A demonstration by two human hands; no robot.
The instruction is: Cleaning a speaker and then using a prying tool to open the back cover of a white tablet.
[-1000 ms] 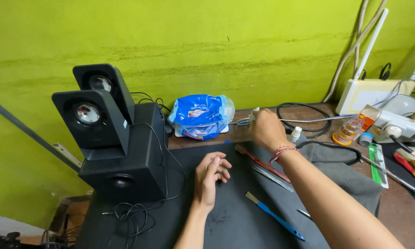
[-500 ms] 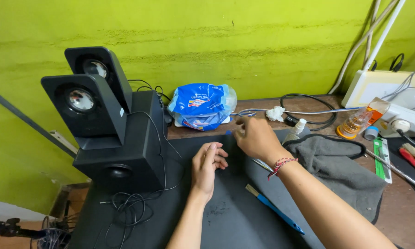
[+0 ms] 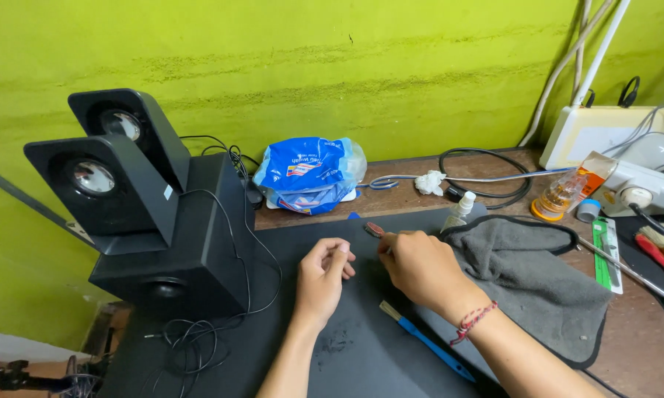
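Moved since earlier frames: right hand (image 3: 420, 269) drawn back from the far cluttered edge to mid-mat, beside left hand (image 3: 324, 276).

Item: small brush (image 3: 375, 230), reddish head, on black mat (image 3: 347, 354). Lies at 11 o'clock from right-hand fingers, long axis 10-to-4, handle end under the pinching fingers. Right hand nearer.

Left hand: loosely curled, holding nothing, resting on mat.

Adjacent: blue-handled brush (image 3: 428, 343) at 6 o'clock; grey cloth (image 3: 538, 273) at 3 o'clock; black speakers (image 3: 140, 206) at 9 o'clock.

one camera on my head looks down and forward, close over my hands (image 3: 376, 269) on the table (image 3: 641, 346), facing the green wall (image 3: 332, 66) behind.
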